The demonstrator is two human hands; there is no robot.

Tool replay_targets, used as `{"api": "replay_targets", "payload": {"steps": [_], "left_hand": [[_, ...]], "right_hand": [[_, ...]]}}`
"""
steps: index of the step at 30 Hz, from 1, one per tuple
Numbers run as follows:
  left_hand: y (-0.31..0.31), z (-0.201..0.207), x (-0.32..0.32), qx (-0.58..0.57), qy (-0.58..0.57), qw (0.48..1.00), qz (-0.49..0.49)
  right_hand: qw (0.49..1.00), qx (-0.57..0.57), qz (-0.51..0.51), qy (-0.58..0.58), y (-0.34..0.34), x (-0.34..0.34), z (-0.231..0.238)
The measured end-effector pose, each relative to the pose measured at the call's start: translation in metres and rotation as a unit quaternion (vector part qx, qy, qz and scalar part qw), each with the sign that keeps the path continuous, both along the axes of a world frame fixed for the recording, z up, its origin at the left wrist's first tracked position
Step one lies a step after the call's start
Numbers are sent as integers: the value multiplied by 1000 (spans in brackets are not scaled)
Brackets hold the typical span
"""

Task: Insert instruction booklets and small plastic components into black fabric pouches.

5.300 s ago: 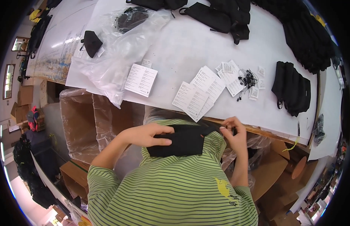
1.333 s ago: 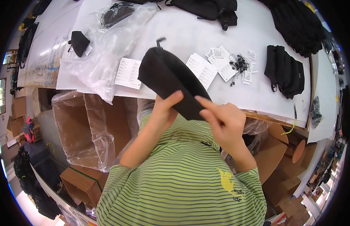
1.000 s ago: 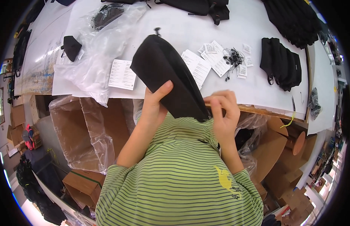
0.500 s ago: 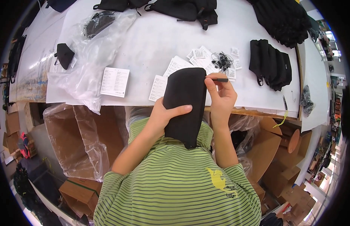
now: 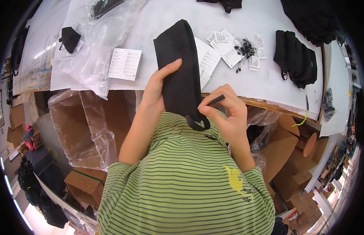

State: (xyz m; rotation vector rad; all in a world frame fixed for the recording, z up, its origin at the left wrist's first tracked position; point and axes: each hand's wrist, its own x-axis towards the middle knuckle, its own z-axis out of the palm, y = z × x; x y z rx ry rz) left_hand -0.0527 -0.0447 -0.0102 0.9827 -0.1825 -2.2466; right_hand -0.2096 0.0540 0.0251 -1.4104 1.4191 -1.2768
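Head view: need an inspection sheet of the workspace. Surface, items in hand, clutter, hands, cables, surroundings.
Surface: white-topped table, wooden near edge.
Job's things: black pouch, held up at a slight tilt, black loop at its lower end.
Clutter: white printed sheets, clear plastic bag, row of black pouches.
Hands: left hand grips the pouch; right hand pinches a dark tab at its edge.
Cables: no electrical ones seen; tangled black cords beside labels.
Surroundings: cardboard box, plastic-lined box.

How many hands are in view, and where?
2: the left hand holds the black pouch at its left side; the right hand pinches a black tab near its right edge.
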Motion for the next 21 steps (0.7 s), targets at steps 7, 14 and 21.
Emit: {"api": "replay_targets", "payload": {"steps": [7,14,21], "left_hand": [[-3,-13,4,-2,44,999,8],[-1,-12,5,-96,-38,994,-35],[10,1,2,-192,-55,962,-185]], "right_hand": [[999,47,15,24,1,5,7],[997,6,36,63,-4,2,2],[975,-118,-147,120,-49,-24,14]]}}
